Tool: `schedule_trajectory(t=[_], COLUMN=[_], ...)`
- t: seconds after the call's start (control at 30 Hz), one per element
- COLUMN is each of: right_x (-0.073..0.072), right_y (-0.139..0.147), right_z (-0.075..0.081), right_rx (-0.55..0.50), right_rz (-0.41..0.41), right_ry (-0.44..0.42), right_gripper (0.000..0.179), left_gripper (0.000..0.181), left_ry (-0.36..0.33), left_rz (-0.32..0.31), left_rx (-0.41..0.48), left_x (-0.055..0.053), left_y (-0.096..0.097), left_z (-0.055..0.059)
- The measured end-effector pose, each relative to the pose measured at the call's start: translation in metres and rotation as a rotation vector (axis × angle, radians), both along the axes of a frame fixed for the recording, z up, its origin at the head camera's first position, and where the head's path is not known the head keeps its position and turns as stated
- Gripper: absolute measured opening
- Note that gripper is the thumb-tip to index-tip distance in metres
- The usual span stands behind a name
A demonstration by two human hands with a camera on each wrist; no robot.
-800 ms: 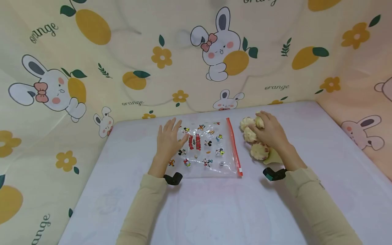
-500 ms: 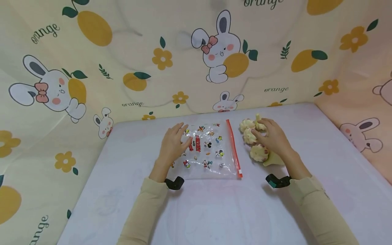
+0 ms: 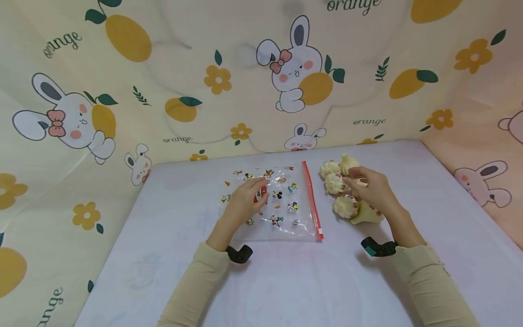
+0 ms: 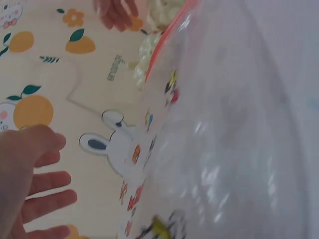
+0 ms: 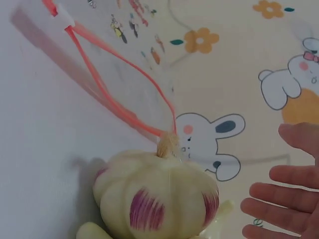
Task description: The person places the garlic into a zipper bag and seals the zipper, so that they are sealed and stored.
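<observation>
A clear zip bag [image 3: 288,229] printed with small cartoon figures lies flat on the table, its red zip edge [image 3: 312,200] to the right. In the right wrist view the red strips [image 5: 107,97] stand apart beside a white slider [image 5: 64,21]. Over the middle of the bag hovers my left hand [image 3: 244,200], fingers relaxed and holding nothing. Several garlic bulbs [image 3: 346,206], cream with purple streaks, are clustered right of the zip. My right hand [image 3: 376,190] is above them, partly covering some; its fingers [image 5: 284,201] are spread beside a large bulb [image 5: 159,194], with nothing in them.
The table [image 3: 286,286] has a pale cover. A printed fabric backdrop [image 3: 245,59] with rabbits and oranges rises along its back and sides. Black wrist cameras [image 3: 240,254] sit below both hands.
My left hand has moved right across the bag, uncovering its left prints. My right hand has drawn back toward me and slightly right, leaving more garlic bulbs in view.
</observation>
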State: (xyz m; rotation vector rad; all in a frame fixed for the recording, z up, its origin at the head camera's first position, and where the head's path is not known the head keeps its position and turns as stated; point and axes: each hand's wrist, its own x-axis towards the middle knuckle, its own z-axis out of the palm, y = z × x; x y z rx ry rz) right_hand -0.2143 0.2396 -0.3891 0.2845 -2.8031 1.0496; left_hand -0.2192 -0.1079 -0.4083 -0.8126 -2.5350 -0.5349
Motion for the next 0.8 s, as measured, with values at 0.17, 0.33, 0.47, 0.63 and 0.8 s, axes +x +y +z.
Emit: schedule_trajectory(t=[0.17,0.33,0.47,0.63,0.8], right_x=[-0.002,-0.003,-0.005,-0.005,-0.005], right_y=[-0.003,-0.007,-0.01,-0.013,-0.012], right_z=[-0.003,-0.006,-0.006,-0.007,-0.007], right_rx=[-0.038,-0.066,-0.082,-0.083,-0.083], right_rz=[-0.003,-0.018,-0.025,-0.032,-0.041], right_ry=[-0.012,-0.016,-0.029,-0.044,-0.06], right_gripper=[0.047,0.046,0.045,0.045,0.046], left_gripper=[0.033,0.037,0.041,0.045,0.052], left_ry=[-0.026,-0.186,-0.299,-0.348,-0.345], left_rz=[-0.004,0.026,0.05,0.07,0.064], left_rx=[0.04,0.058,0.056,0.066,0.088], left_x=[0.004,0.009,0.012,0.013,0.013], left_y=[0.014,0.034,0.051,0.068,0.085], left_z=[-0.011,-0.018,-0.021,-0.025,-0.029])
